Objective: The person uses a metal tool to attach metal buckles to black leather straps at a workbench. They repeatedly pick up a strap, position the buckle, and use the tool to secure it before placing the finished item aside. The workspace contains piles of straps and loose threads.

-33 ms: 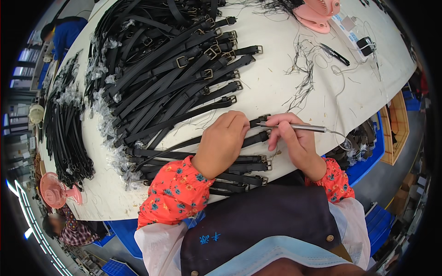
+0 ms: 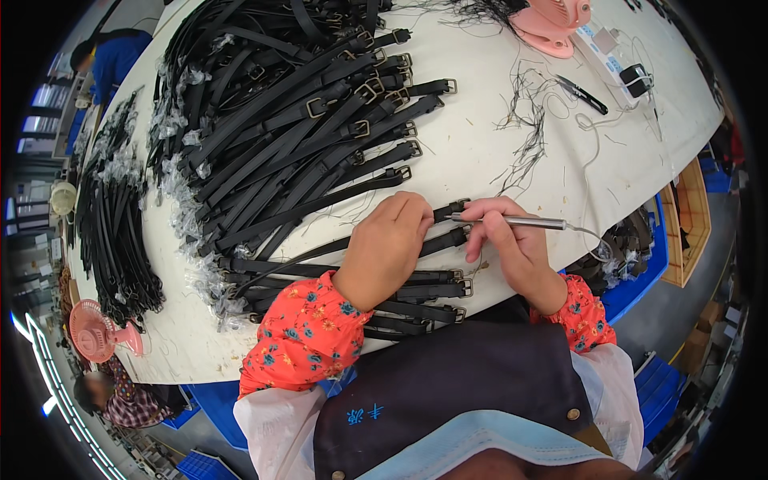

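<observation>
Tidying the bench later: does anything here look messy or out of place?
Loose black threads lie scattered over the white table, right of the strap pile. Otherwise the straps lie in rough rows, and nothing looks damaged.

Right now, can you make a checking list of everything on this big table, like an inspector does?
Surface: white work table, strewn with loose dark thread ends.
Job's things: black strap with a metal buckle under both hands; slim silver pen-shaped tool.
Clutter: big heap of black buckled straps; second strap pile; black pen; two pink desk fans.
Grips: left hand pressed on the strap; right hand pinching the tool.
Cables: thin cord trailing from the tool; white cable.
Surroundings: blue crates, wooden box, other people at the edges.
</observation>
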The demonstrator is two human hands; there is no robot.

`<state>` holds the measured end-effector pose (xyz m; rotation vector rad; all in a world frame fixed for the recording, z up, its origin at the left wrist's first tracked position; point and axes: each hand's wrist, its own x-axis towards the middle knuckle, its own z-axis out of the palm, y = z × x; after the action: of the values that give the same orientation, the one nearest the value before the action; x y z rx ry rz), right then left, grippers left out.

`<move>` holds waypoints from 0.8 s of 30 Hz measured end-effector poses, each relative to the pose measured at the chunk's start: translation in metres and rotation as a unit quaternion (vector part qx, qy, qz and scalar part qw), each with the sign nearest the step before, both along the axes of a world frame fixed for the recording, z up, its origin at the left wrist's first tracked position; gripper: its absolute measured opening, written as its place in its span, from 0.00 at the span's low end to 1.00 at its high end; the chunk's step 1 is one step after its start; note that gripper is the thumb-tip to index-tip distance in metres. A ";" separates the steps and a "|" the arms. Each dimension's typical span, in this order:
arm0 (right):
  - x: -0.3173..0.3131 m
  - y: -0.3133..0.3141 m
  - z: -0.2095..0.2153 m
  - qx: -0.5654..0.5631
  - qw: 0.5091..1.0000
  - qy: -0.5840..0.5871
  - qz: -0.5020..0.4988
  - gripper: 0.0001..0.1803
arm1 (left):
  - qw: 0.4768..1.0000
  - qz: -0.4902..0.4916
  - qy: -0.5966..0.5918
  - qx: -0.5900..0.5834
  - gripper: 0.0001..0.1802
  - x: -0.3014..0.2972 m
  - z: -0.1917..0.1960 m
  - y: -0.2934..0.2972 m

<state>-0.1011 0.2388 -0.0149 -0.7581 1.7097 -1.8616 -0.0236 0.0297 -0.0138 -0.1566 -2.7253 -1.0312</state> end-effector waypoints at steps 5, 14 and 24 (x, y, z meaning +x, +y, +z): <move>0.001 0.001 -0.001 0.001 1.000 -0.001 -0.007 0.17 | 0.998 -0.008 -0.038 0.054 0.14 0.000 0.012 0.000; 0.001 0.001 0.000 0.002 1.000 -0.018 -0.009 0.18 | 0.987 -0.024 0.059 -0.149 0.13 0.005 0.003 0.008; -0.001 -0.001 0.000 0.020 1.000 0.018 0.016 0.16 | 0.998 0.005 0.032 -0.062 0.10 -0.003 0.002 0.006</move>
<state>-0.1017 0.2382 -0.0148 -0.8021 1.7418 -1.7980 -0.0266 0.0356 -0.0118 -0.1916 -2.7294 -0.8392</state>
